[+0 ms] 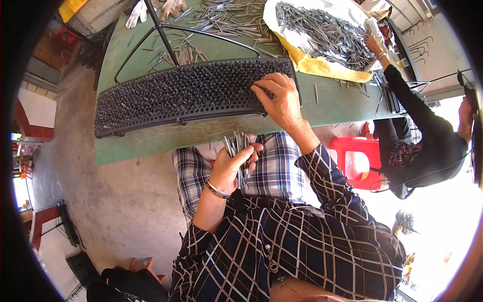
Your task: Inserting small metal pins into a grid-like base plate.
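Observation:
My left hand [229, 167] is closed around a bundle of thin grey metal rods [234, 143], held above my lap just off the table's near edge. The rod ends stick out above and below my fingers. In front of me a long black rack [186, 93] full of round holes lies tilted on the green table. Many of its holes hold short dark pieces, and the row along its near edge shows open holes. My right hand [284, 100] rests over the rack's right end, fingertips drawn together at the holes. Whatever is between those fingertips is too small to make out.
Loose rods [221, 20] lie scattered across the far side of the green table [121, 148]. At the far right a white and yellow sack [307, 63] carries a heap of rods, where a co-worker's hand [373, 46] reaches in. Beside that person stands a red plastic chair [352, 146].

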A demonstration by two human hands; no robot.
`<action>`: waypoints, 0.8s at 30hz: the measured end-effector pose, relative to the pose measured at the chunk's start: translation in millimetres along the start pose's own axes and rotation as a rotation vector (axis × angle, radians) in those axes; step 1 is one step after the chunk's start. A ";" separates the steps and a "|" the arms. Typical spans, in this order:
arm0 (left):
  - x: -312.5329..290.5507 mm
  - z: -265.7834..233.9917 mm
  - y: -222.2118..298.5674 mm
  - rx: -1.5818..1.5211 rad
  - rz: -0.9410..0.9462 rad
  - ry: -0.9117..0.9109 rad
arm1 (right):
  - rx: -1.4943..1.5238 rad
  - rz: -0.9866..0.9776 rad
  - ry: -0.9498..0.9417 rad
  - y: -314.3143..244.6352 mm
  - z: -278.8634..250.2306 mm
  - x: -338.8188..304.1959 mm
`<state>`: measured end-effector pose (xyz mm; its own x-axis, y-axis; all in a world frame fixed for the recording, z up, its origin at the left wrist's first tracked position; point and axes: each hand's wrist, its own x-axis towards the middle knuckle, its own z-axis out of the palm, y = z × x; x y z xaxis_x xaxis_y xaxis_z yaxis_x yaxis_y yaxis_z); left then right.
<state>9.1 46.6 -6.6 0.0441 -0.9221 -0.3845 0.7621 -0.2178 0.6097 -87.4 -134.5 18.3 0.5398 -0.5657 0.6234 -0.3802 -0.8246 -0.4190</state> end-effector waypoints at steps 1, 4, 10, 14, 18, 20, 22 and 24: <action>-0.2 -0.5 0.4 0.012 0.010 -0.012 | -0.025 -0.008 0.039 -0.9 -0.4 0.0; -0.3 -1.1 0.4 -0.022 0.040 0.003 | -0.044 -0.016 0.063 -0.4 1.8 -2.3; -1.8 -0.1 3.8 -0.022 0.064 -0.006 | -0.075 -0.043 0.012 -0.4 1.1 -6.9; -1.8 0.7 5.1 -0.001 0.072 -0.013 | -0.064 -0.023 0.051 -6.3 -1.1 -6.5; -4.1 10.9 8.8 0.056 0.108 0.019 | 0.160 0.071 0.026 -14.8 -12.9 -6.6; -4.5 7.0 9.2 0.037 0.138 0.023 | 0.538 0.360 -0.468 -27.6 -20.0 -10.4; -5.2 0.5 9.6 0.102 0.085 0.006 | 0.584 0.306 -0.533 -32.6 -19.1 -19.1; -3.4 1.7 5.4 0.093 0.133 0.001 | 0.749 0.465 -0.670 -41.0 -21.4 -23.2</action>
<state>12.0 48.0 -0.8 0.1413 -0.9445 -0.2965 0.6866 -0.1222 0.7167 -100.4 -87.3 35.1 0.8459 -0.5262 -0.0872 -0.2227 -0.2000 -0.9541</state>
